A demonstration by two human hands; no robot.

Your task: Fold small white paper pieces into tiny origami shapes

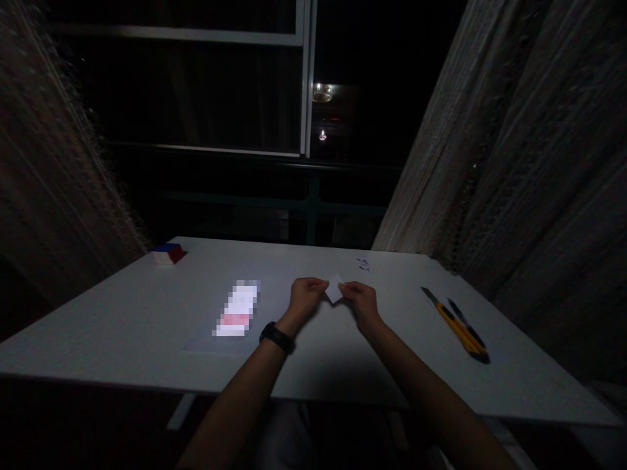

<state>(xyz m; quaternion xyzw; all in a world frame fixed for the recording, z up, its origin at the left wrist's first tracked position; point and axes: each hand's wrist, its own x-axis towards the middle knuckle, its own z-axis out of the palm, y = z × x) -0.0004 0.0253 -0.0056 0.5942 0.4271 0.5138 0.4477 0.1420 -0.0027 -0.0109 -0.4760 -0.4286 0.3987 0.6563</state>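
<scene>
A small white piece of paper (334,289), turned like a diamond, is held between my two hands near the middle of the table. My left hand (307,294), with a dark watch on its wrist, pinches the paper's left corner. On the opposite corner, the thumb and fingers of my right hand (361,300) are closed. Just beyond the right hand lie small pieces with dark marks (363,264). The room is dim, so any folds in the paper are hard to make out.
A lit phone screen (238,309), blurred out, lies on a pale sheet (198,339) at left. At the far left corner stands a small blue, white and red block (168,254). A yellow utility knife (455,326) and a dark pen (465,320) lie right. Curtains (441,130) flank the table.
</scene>
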